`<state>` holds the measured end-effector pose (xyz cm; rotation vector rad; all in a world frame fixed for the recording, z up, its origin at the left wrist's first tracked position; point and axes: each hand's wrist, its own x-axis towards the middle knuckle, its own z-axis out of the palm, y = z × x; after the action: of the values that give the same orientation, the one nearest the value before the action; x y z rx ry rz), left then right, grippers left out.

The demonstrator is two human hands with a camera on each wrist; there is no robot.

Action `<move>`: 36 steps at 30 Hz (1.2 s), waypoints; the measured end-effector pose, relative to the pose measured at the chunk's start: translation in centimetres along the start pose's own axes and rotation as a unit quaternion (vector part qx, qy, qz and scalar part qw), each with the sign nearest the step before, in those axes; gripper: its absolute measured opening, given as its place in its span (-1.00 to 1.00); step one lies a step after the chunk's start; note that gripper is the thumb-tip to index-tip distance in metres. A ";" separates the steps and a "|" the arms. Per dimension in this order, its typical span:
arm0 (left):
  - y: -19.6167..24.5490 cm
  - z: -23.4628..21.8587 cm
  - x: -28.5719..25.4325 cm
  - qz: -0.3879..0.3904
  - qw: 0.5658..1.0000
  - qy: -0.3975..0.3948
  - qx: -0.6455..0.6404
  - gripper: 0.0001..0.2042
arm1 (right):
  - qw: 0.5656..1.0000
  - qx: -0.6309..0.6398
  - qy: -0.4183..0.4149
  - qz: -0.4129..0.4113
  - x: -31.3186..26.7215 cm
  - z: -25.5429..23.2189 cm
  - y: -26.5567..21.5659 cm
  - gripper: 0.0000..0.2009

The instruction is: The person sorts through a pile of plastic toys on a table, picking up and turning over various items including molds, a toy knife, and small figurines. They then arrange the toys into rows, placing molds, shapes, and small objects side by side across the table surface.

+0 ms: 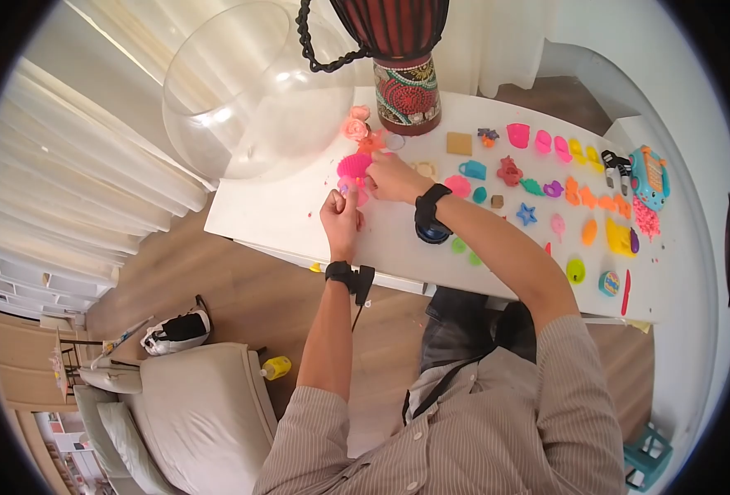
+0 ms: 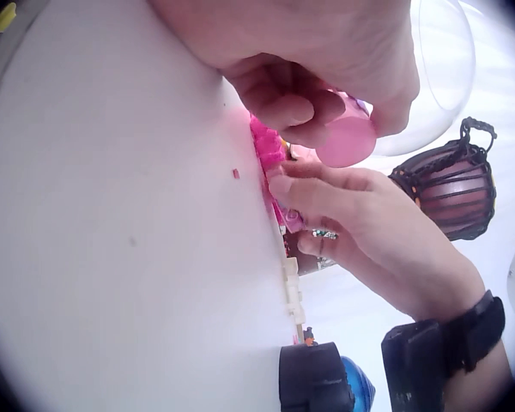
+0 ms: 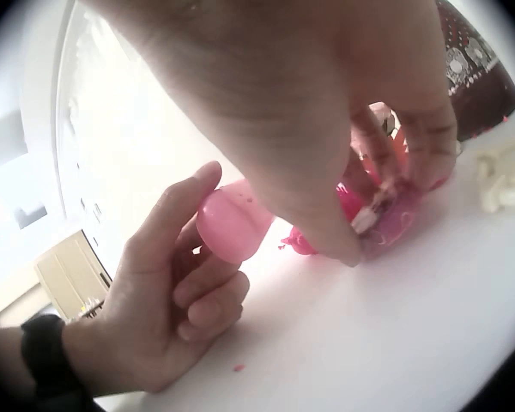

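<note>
My left hand (image 1: 340, 221) pinches a smooth, rounded pink piece (image 3: 233, 225) between thumb and fingers, just above the white table. Beside it my right hand (image 1: 394, 180) reaches down with its fingers and thumb round a translucent pink-purple piece (image 3: 396, 225) at the table surface. The head view shows a ridged bright pink shell-like piece (image 1: 353, 165) by the right fingertips. What lies under the right fingers is partly hidden.
Behind stand a patterned drum (image 1: 408, 95) and a large clear bowl (image 1: 257, 99). Peach flowers (image 1: 354, 128) lie near the hands. Colourful moulded pieces, a blue toy phone (image 1: 649, 177) and a red plastic knife (image 1: 626, 293) spread to the right.
</note>
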<state>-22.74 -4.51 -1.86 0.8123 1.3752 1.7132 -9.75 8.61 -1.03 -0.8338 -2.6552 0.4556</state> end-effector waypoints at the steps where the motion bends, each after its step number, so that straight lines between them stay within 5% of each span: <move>1: 0.0 0.0 0.0 0.003 1.000 -0.002 -0.001 -0.50 | 1.000 0.001 -0.002 -0.001 0.0 0.0 -0.3 -0.85; 7: -0.4 0.0 0.3 0.011 1.000 -0.001 0.011 -0.53 | 0.996 0.067 0.054 -0.024 0.4 -1.7 -0.6 -0.81; 9: -0.2 0.2 0.0 0.008 1.000 -0.003 0.012 -0.55 | 0.991 0.065 0.112 0.028 0.2 -1.7 -0.5 -0.81; 12: 0.1 0.4 0.0 0.008 0.999 -0.008 0.045 -0.59 | 0.999 0.033 -0.004 0.024 1.2 -0.6 -0.2 -0.85; 15: -0.2 0.2 0.2 0.006 0.997 -0.012 0.071 -0.62 | 0.996 0.040 0.071 -0.047 2.4 1.4 -0.3 -0.88; 19: -0.3 -0.2 0.2 0.010 0.998 -0.007 0.055 -0.63 | 0.995 0.068 0.049 -0.047 3.7 2.0 0.3 -0.90; 25: -0.5 -0.4 0.3 -0.003 0.998 -0.026 0.060 -0.64 | 0.996 0.076 0.043 -0.029 1.1 -4.1 0.0 -0.73; 28: -0.2 -0.1 0.2 -0.007 0.999 -0.022 0.044 -0.74 | 0.993 0.096 -0.050 0.043 -0.1 -5.8 2.8 -0.68; 31: 0.0 0.1 0.2 -0.010 0.999 -0.012 0.034 -0.71 | 0.989 0.143 0.042 0.012 -0.7 -5.1 5.9 -0.77; 33: -0.5 -0.1 0.2 -0.007 0.999 -0.011 0.031 -0.70 | 0.966 0.226 -0.066 0.103 -0.9 -6.2 6.0 -0.66; 36: -0.3 -0.2 0.4 -0.006 0.999 -0.028 0.014 -0.70 | 0.955 0.235 -0.094 0.156 -1.3 -7.4 5.4 -0.67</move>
<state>-23.05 -4.18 -2.20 0.8607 1.3669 1.6524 -3.21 13.49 3.22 -1.0904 -2.4091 1.2447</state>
